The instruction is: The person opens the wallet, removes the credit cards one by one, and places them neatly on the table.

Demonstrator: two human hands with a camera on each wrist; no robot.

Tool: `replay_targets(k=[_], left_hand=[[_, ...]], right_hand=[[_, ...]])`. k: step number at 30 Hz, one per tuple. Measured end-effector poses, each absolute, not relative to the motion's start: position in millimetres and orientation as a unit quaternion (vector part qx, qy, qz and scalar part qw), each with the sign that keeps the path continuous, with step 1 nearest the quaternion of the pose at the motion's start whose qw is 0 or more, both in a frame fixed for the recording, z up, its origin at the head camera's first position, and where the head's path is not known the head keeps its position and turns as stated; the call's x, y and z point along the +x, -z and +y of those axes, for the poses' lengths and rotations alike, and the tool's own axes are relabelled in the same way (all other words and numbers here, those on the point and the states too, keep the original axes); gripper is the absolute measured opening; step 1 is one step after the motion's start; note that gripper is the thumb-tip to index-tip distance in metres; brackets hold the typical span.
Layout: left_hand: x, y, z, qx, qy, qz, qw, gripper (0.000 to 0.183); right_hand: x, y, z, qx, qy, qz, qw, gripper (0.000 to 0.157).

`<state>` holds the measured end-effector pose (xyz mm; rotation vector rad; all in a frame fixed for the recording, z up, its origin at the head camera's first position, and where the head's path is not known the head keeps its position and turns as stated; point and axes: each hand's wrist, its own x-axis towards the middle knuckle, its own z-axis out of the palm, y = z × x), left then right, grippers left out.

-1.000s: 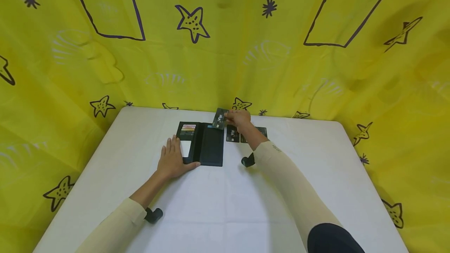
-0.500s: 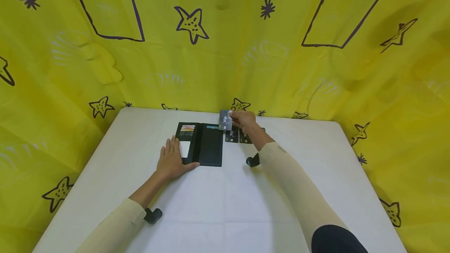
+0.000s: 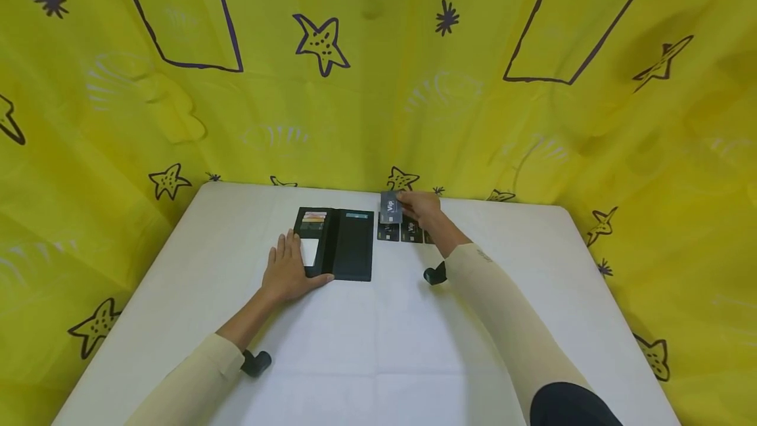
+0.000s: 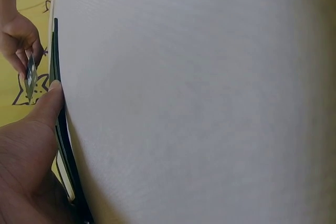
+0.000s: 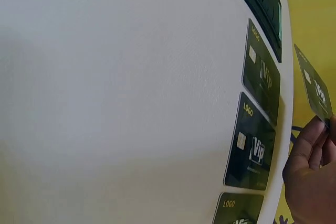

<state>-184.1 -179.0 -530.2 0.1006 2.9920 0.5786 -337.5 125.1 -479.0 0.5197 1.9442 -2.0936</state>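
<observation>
A dark wallet (image 3: 353,256) lies spread out on the table, with several cards in its left-side slots and a blue-edged one at the top of its right half. My left hand (image 3: 288,273) rests with straight fingers along its left side, thumb (image 4: 51,100) touching the lower edge. Between the fingers and thumb of my right hand (image 3: 421,208) is pinched a dark VIP card (image 5: 313,85), held above the table right of the wallet. Below it lie a VIP card (image 5: 261,74), a second VIP card (image 5: 251,145) and a third VIP card (image 5: 239,211), in a row.
The white table (image 3: 378,340) ends just behind the cards. Past that edge stands a yellow curtain (image 3: 367,110) printed with stars. A dark wrist-worn device (image 3: 257,363) shows at the left sleeve and another dark device (image 3: 435,274) at the right.
My right hand has carried the VIP card rightward, from over the wallet's top right corner to over the row of cards. My left hand has stayed on the wallet.
</observation>
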Motion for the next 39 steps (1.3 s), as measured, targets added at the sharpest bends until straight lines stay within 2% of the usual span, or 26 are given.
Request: replay_targets(k=[8, 39], left_hand=[[-183.3, 531.1, -179.5, 0.034, -0.193, 0.980, 0.039, 0.126], [-183.9, 531.2, -178.6, 0.032, -0.197, 0.979, 0.049, 0.128]], right_hand=[[-337.5, 482.9, 137.6, 0.185, 0.717, 0.663, 0.112, 0.040], [-332.3, 478.5, 195.5, 0.250, 0.728, 0.630, 0.107, 0.042]])
